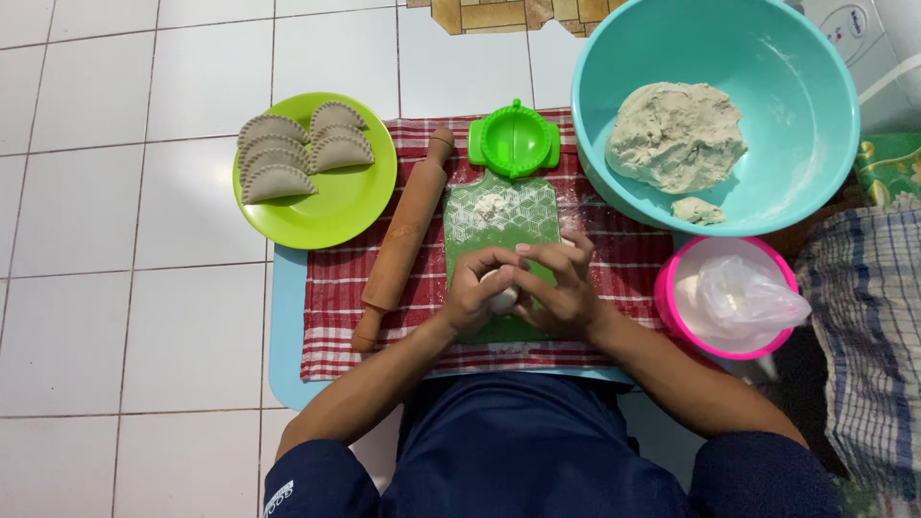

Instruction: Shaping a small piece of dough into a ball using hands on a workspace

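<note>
My left hand (pixel 472 288) and my right hand (pixel 561 286) are cupped together around a small pale ball of dough (pixel 502 295) above the near end of a green cutting board (pixel 502 213). The board is dusted with flour. Beyond it lies a round green dumpling press (pixel 514 140), standing open. A wooden rolling pin (pixel 404 237) lies slanted just left of the board. A large lump of dough (pixel 675 134) rests in a big turquoise bowl (pixel 815 144) at the upper right.
A lime green plate (pixel 350 206) at the left holds several folded, crimped dumplings (pixel 288 153). A pink bowl (pixel 672 307) with a plastic bag in it stands at the right. Everything sits on a red checked cloth (pixel 331 297) over a light blue mat on white floor tiles.
</note>
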